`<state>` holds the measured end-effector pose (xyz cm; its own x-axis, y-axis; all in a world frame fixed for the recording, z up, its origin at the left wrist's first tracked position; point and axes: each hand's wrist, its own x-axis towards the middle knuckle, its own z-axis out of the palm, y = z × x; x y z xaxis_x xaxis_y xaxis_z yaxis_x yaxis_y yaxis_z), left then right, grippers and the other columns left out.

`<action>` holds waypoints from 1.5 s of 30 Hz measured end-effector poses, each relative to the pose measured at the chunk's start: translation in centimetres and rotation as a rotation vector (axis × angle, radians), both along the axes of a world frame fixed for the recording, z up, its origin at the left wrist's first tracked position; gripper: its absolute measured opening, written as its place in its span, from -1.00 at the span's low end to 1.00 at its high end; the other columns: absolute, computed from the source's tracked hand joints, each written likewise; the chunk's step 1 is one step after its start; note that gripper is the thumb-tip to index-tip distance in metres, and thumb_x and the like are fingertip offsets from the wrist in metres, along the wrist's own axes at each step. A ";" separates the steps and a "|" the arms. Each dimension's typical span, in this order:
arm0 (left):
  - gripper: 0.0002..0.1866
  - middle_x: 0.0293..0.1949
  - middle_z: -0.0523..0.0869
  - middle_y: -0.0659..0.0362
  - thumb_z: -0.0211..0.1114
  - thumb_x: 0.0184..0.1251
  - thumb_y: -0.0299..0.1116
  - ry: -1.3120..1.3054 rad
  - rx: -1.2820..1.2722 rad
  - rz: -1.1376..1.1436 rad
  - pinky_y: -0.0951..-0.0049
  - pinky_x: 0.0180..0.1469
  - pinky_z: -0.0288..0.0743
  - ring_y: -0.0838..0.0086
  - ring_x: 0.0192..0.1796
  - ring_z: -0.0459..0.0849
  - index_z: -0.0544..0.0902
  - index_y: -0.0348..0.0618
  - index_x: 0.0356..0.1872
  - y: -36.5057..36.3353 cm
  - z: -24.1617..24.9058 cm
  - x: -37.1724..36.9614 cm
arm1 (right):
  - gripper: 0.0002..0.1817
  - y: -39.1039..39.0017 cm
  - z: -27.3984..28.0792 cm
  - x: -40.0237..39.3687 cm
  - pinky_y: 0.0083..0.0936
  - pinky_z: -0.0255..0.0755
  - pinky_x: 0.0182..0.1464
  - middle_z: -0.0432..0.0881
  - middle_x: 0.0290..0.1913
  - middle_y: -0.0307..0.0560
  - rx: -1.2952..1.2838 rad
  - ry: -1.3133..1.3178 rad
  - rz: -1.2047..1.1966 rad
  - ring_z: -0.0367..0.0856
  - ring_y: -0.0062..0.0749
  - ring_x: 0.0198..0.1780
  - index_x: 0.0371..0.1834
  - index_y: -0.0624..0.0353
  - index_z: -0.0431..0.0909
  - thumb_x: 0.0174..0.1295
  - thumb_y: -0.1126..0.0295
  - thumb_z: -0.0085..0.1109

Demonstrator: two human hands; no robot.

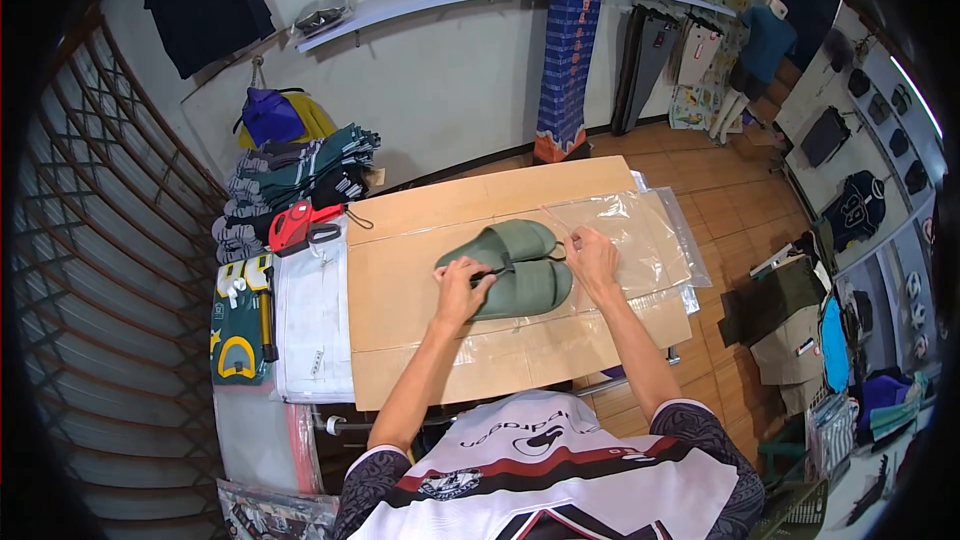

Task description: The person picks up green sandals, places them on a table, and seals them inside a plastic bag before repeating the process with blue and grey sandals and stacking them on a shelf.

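Note:
A pair of olive-green slide sandals (540,288) lies side by side on a flat sheet of brown cardboard (400,340). My left hand (463,288) grips their left end, its fingers curled over the edge near a small dark tag or strap between the two. At the right end, my right hand (594,258) has its fingertips pinched together beside a thin dark loop (559,252). Whether the loop is between those fingers is too small to tell. A clear plastic bag (640,230) lies flat on the cardboard, just right of my right hand.
A red tape dispenser (292,228) sits left of the cardboard, near folded clothes (325,165). White packages (312,330) and a green item with a yellow-handled tool (238,355) lie further left. A patterned column (570,50) stands behind the table; clothing racks (790,330) are at right.

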<state>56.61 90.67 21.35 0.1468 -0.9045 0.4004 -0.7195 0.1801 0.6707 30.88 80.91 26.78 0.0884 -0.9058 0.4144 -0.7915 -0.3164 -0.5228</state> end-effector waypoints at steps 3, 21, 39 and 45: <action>-0.83 -0.23 0.76 0.22 0.55 0.20 -0.23 0.010 -0.008 -0.036 0.15 0.21 0.18 0.30 -0.05 0.66 0.85 -0.02 -0.24 -1.7 -0.2 -3.3 | -0.84 0.2 0.3 0.0 -0.04 0.56 -0.21 0.73 -0.31 0.02 -0.003 -0.021 0.015 0.73 0.09 -0.24 -0.30 0.16 0.73 0.26 0.29 0.34; -0.27 0.20 0.66 -0.08 0.66 0.04 -0.26 0.217 -0.038 -0.126 0.13 0.36 0.47 0.02 0.24 0.63 0.62 -0.28 0.28 0.9 2.2 -2.2 | -0.85 2.2 0.1 -0.4 -0.06 0.58 -0.23 0.71 -0.30 -0.01 0.015 -0.015 0.008 0.73 0.06 -0.26 -0.35 0.15 0.69 0.24 0.31 0.34; 0.01 0.14 0.71 -0.01 0.82 -0.32 -0.22 0.112 0.171 -0.215 0.10 0.32 0.41 0.09 0.20 0.62 0.57 -0.21 0.33 -1.1 0.7 -4.5 | -0.86 3.0 0.6 0.0 -0.08 0.57 -0.21 0.72 -0.27 0.00 0.060 -0.144 0.003 0.74 0.06 -0.24 -0.23 0.18 0.68 0.34 0.34 0.29; -0.02 0.14 0.71 -0.02 0.80 -0.26 -0.25 0.106 0.166 -0.271 0.08 0.29 0.42 0.08 0.19 0.62 0.55 -0.22 0.35 -3.8 1.1 -9.4 | -0.83 4.7 1.0 -1.9 -0.20 0.59 -0.22 0.76 -0.24 0.01 0.048 -0.313 0.091 0.75 -0.04 -0.27 -0.16 0.21 0.72 0.29 0.36 0.34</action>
<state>47.25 86.83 22.48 -0.0754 -0.9680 0.2393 -0.5852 0.2373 0.7754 28.96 85.62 27.76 0.0454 -0.9192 0.3912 -0.5596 -0.3478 -0.7523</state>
